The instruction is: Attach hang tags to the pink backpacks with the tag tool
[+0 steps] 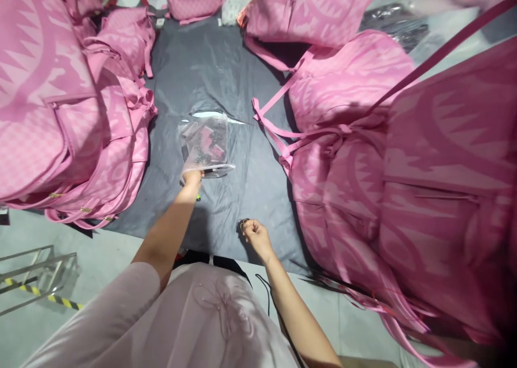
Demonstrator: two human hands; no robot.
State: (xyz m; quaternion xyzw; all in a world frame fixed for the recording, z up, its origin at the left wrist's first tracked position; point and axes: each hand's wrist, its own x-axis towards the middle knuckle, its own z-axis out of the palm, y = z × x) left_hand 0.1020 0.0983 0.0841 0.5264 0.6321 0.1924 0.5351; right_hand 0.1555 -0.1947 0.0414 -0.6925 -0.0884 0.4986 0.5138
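clear bag: it lies on the grey sheet (186, 71), in front of you; the clear bag (196, 159) has pink pieces (213, 144) inside, and its whitish edge is toward your body, perhaps so that you can reach it easily.
left hand: your left hand (193, 178) is at the near left corner of the clear bag, maybe to keep this edge steady; the plastic hides the fingertips, so i cannot tell if they press together.
right hand: your right hand (255, 234) is low over the sheet, with curled fingers; they seem to pinch a small dark item (239, 227), which is too small to name.
pink backpacks: these pink backpacks (355, 195) stand in groups at both sides, which seems to leave the middle for your hands.
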